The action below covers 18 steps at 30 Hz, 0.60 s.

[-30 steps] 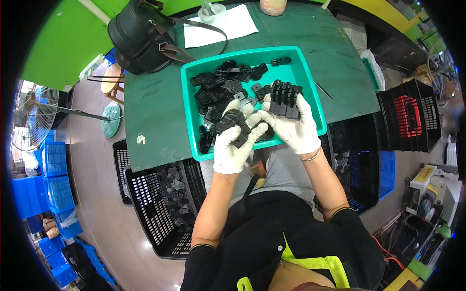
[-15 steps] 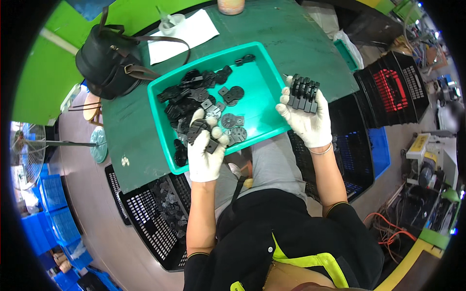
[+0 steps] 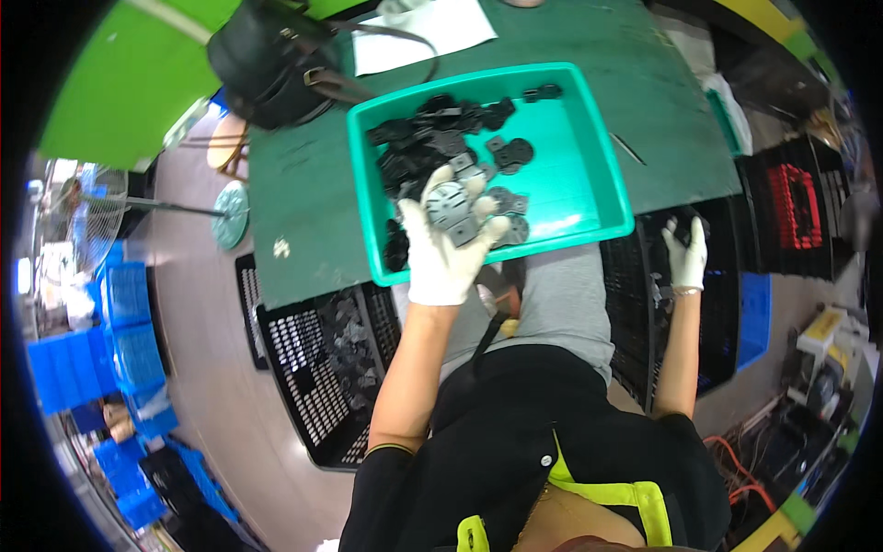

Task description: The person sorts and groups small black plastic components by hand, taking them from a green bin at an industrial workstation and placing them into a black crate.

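Note:
My left hand (image 3: 443,262), in a white glove, is over the near left part of a teal tray (image 3: 365,184). Its fingers curl around a dark round-headed plastic part (image 3: 450,204) with a square tab, which looks grey in the light. Beyond that hand, a heap of black plastic parts (image 3: 405,152) fills the tray's left side, with a few loose ones nearer the middle. My right hand (image 3: 687,262), also gloved, is out to the right over a black crate (image 3: 635,304). Dark plastic parts (image 3: 682,225) are between its thumb and fingers, partly lost against the dark crate.
The tray rests on a green table (image 3: 313,202) with a black bag (image 3: 267,69), a white sheet (image 3: 432,37) and a thin pen-like tool (image 3: 627,147). A black crate (image 3: 303,368) of dark parts stands at lower left. More black crates (image 3: 782,212) are at right.
My right hand has swung right and down, from beside the tray to over the black crate, carrying the stacked parts. My left hand has turned its part, showing the round face. The view has shifted.

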{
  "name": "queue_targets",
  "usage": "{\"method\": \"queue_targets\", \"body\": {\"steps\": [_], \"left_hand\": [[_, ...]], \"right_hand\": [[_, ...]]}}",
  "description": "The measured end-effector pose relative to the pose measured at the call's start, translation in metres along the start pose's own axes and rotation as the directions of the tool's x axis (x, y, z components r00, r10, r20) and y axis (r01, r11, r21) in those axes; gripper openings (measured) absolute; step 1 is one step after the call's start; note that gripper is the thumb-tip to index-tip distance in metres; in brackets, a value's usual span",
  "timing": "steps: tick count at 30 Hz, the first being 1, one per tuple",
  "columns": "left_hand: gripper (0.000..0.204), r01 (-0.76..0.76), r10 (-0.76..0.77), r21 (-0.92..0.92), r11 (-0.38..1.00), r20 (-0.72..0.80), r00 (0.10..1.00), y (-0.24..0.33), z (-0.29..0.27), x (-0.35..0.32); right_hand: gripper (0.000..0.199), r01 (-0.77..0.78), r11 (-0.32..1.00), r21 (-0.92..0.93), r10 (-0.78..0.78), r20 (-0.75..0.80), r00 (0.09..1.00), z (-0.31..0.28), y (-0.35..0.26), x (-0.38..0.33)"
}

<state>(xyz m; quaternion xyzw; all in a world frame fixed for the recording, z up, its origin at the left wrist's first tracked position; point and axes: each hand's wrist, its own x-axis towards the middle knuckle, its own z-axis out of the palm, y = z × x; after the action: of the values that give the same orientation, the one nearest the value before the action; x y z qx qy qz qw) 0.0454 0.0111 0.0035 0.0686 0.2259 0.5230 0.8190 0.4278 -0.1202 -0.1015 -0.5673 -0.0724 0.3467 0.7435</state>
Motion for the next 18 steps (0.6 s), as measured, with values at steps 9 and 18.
{"method": "queue_targets", "body": {"steps": [9, 18], "left_hand": [[0.046, -0.011, 0.023, -0.091, 0.996, 0.129, 0.991, 0.003, -0.005, -0.006], [0.052, -0.092, 0.094, -0.030, 0.995, 0.067, 0.993, -0.003, -0.007, 0.002]], "right_hand": [[0.047, -0.207, 0.899, -0.385, 0.068, -0.345, 0.936, -0.113, 0.047, 0.022], [0.033, 0.612, 0.227, -0.758, -0.665, 0.338, 0.666, 0.064, -0.061, -0.044]]}}
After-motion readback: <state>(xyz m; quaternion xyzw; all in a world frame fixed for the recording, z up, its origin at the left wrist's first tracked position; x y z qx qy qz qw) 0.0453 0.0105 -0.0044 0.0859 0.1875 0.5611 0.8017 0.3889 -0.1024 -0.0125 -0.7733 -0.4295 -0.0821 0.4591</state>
